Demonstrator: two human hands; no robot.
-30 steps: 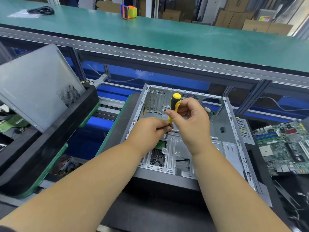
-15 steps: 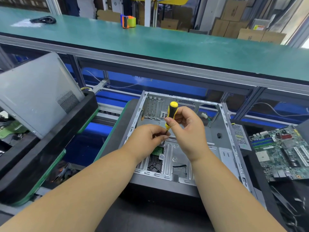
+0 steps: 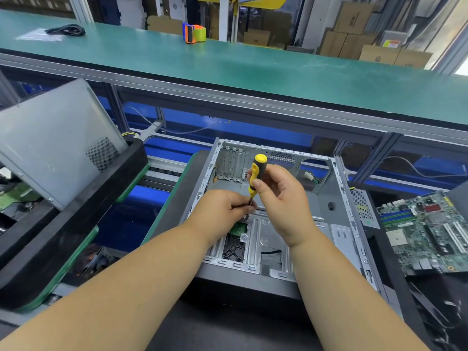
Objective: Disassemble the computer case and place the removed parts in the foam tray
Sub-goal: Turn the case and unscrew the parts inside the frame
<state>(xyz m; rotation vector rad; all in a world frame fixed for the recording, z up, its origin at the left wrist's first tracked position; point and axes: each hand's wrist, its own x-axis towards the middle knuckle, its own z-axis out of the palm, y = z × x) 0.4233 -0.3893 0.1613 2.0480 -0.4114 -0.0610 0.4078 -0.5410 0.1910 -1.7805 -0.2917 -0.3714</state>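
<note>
Both our hands work inside the open computer case [image 3: 326, 206]: right hand [image 3: 281, 198] fingers curl around the yellow-black screwdriver [image 3: 256, 173], left hand [image 3: 222, 211] fingers pinch its shaft near the case floor.

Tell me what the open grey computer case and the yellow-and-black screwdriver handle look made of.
Open grey computer case: likely sheet steel, dull galvanised finish, judging by stamped ribs and punched vent holes. Yellow-and-black screwdriver handle: seemingly moulded plastic, smooth yellow with matte black, possibly rubbery, grip panels.

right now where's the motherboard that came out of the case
In the head view the motherboard lies at the far right, outside the open computer case, just past its right wall and level with the right hand.
</note>
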